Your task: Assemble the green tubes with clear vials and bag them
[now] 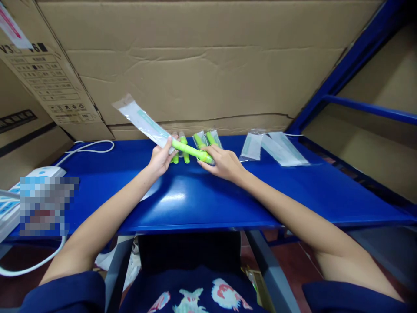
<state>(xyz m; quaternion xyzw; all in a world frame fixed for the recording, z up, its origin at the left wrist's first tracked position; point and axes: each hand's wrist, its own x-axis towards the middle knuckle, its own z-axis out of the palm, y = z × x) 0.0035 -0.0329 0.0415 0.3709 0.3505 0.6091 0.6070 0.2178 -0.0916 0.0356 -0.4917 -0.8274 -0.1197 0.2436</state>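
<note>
My left hand (161, 156) pinches the lower end of a long clear plastic sleeve (143, 121) with a white and pale green insert. The sleeve slants up to the left. A lime-green stick (189, 149) runs from the sleeve's lower end to my right hand (224, 163), whose fingers are closed on its thicker, partly clear end. Whether the stick's left tip is inside the sleeve is hidden by my left fingers. Just behind, several more lime-green sticks (184, 152) lie on the blue table (202, 200). Bagged green sticks (212, 138) lie beyond my right hand.
To the right lie several flat clear sleeves (283, 148). At the left edge stands a white power strip (48, 171) with a white cable (97, 146). Cardboard (202, 65) walls the back, and a blue metal frame (368, 106) borders the right.
</note>
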